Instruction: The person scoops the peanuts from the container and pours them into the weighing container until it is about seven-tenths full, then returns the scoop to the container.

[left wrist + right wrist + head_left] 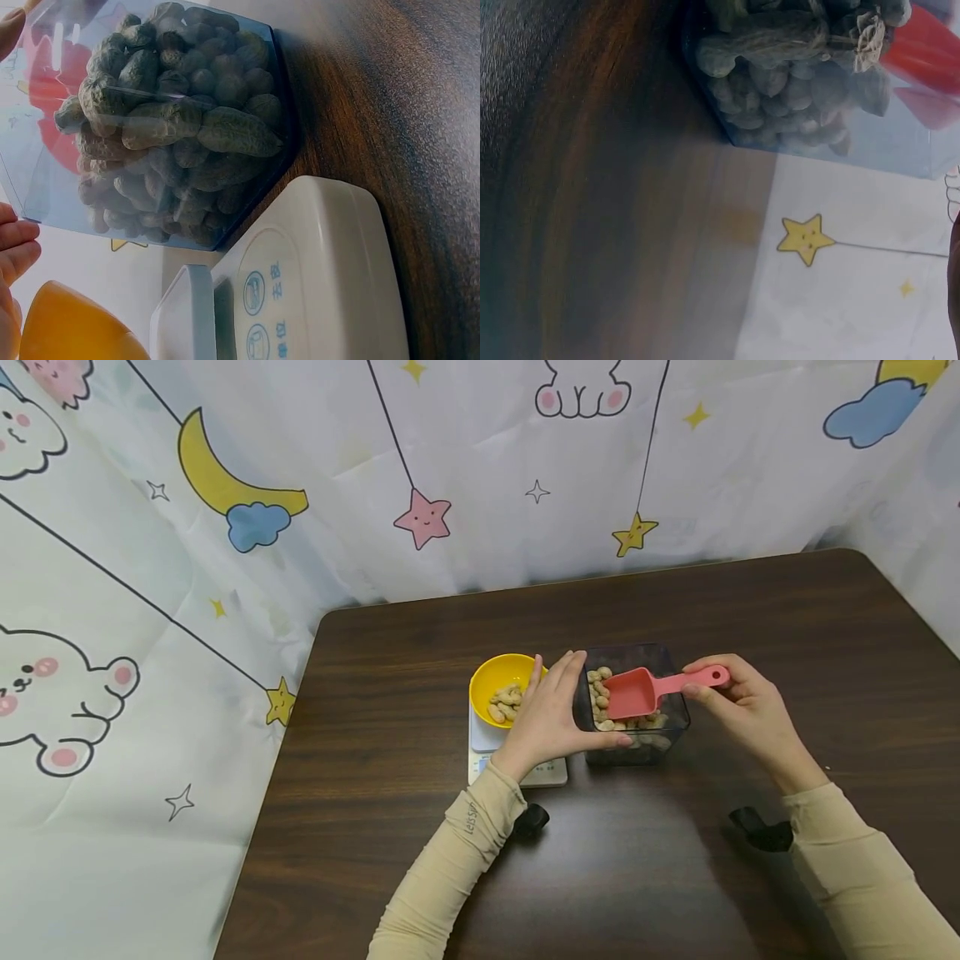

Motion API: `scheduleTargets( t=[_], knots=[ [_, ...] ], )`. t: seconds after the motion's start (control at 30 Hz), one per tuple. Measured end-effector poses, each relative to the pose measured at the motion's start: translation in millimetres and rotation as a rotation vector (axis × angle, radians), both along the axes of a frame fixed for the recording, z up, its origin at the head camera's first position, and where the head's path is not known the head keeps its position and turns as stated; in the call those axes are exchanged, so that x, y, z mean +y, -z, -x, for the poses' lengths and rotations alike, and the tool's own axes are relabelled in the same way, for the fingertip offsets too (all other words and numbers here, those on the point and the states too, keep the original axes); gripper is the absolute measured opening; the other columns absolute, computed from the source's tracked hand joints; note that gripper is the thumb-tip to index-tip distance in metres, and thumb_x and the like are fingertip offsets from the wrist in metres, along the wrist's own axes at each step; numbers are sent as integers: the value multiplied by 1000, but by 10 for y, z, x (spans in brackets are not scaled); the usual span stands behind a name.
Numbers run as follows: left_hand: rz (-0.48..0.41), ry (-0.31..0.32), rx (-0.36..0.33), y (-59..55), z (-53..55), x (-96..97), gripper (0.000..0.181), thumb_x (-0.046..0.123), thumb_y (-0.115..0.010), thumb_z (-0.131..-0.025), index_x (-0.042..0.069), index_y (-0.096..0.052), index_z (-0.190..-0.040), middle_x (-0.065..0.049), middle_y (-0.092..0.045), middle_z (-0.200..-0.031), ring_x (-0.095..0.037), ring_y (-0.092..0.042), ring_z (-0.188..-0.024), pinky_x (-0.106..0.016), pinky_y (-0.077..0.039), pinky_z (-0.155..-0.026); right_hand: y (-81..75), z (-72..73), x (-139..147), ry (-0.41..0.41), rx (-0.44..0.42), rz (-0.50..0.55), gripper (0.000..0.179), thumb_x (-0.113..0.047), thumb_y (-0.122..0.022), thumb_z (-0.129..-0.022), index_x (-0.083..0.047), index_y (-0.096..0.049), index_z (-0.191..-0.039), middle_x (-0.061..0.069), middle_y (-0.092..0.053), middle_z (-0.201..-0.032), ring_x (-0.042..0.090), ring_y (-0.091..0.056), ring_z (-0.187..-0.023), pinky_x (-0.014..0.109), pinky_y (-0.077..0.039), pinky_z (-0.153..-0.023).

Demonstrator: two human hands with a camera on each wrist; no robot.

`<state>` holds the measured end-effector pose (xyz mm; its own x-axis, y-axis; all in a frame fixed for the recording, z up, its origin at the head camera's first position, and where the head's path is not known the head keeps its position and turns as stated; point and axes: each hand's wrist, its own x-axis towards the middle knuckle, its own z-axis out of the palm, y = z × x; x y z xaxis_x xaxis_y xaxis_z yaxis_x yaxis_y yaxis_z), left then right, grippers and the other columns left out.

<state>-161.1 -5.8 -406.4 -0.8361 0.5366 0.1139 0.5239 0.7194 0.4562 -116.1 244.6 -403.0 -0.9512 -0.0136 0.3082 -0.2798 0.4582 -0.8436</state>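
Note:
My right hand (750, 710) pinches the handle of a pink scoop (633, 693), whose blade sits inside the clear dark-tinted plastic box (622, 755) over peanuts (598, 689). The blade looks unloaded from above. With thumb on the near wall and fingers at the far left corner, my left hand (551, 714) holds the box by its left side. Just left of that hand, a yellow bowl (483, 681) with several peanuts stands on a white kitchen scale (478, 768). The left wrist view shows the peanuts (172, 127) through the box wall, with the scale (330, 247) close by.
A dark wooden table (375, 718) carries everything. Behind it hangs a white curtain (487, 460) printed with stars, moons and bears. Black straps (761, 831) show at both wrists.

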Motion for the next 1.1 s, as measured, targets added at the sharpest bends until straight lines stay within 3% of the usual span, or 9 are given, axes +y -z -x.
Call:
scheduleTargets(
  t=[0.13, 0.23, 0.37, 0.5, 0.6, 0.77, 0.87, 1.1],
  knots=[
    [5, -1, 3, 6, 3, 3, 116, 75, -64, -63, 15, -17, -150, 3, -24, -155, -10, -18, -145, -43, 0, -121, 32, 11, 6, 10, 6, 58, 23, 0, -57, -89, -4, -58, -111, -14, -54, -86, 2, -47, -65, 14, -40, -54],
    [10, 2, 4, 12, 7, 6, 115, 75, -63, -64, 15, -16, -150, 4, -22, -156, -10, -17, -145, -44, 0, -121, 61, 12, 5, 4, -1, 178, 23, 1, -55, -90, -5, -59, -112, -14, -58, -87, 0, -53, -71, 8, -45, -63],
    [15, 6, 7, 12, 14, 11, 115, 75, -63, -65, 15, -16, -150, 4, -22, -156, -10, -17, -145, -44, 0, -121, 80, 11, -16, -44, -7, 383, 22, 2, -53, -91, -5, -59, -110, -9, -61, -85, 1, -57, -75, 8, -47, -69],
    [20, 2, 14, -2, 22, 12, 115, 75, -64, -64, 14, -17, -150, 3, -23, -155, -10, -18, -145, -44, -1, -121, 72, 29, -43, -64, -6, 439, 21, 1, -53, -91, -3, -59, -111, -7, -61, -86, 3, -56, -75, 10, -48, -70],
    [25, 1, 20, -6, 28, 12, 115, 75, -64, -64, 14, -17, -150, 3, -23, -155, -10, -19, -144, -45, -2, -121, 72, 42, -55, -65, -19, 466, 21, 0, -53, -91, -5, -59, -111, -7, -62, -85, 4, -55, -75, 10, -47, -69],
    [18, 9, 16, -5, 34, 8, 115, 75, -64, -64, 14, -17, -150, 3, -23, -155, -10, -18, -145, -44, 0, -121, 101, 48, -59, -42, -31, 545, 20, -1, -53, -91, -10, -59, -108, -7, -62, -78, 5, -42, -61, 15, -36, -54],
    [10, 10, 19, -5, 37, 2, 115, 75, -64, -64, 15, -17, -150, 3, -23, -155, -10, -18, -145, -44, 0, -121, 110, 41, -76, 4, -26, 516, 19, -4, -55, -91, -13, -59, -108, -9, -60, -78, 5, -41, -60, 15, -35, -53],
    [12, 7, 4, 12, 29, -11, 114, 74, -64, -64, 15, -17, -150, 3, -24, -155, -9, -18, -144, -43, 0, -121, 73, 20, -202, 78, -27, 155, 23, -6, -56, -91, -12, -56, -113, -13, -54, -86, 6, -38, -61, 21, -33, -50]
  ],
)
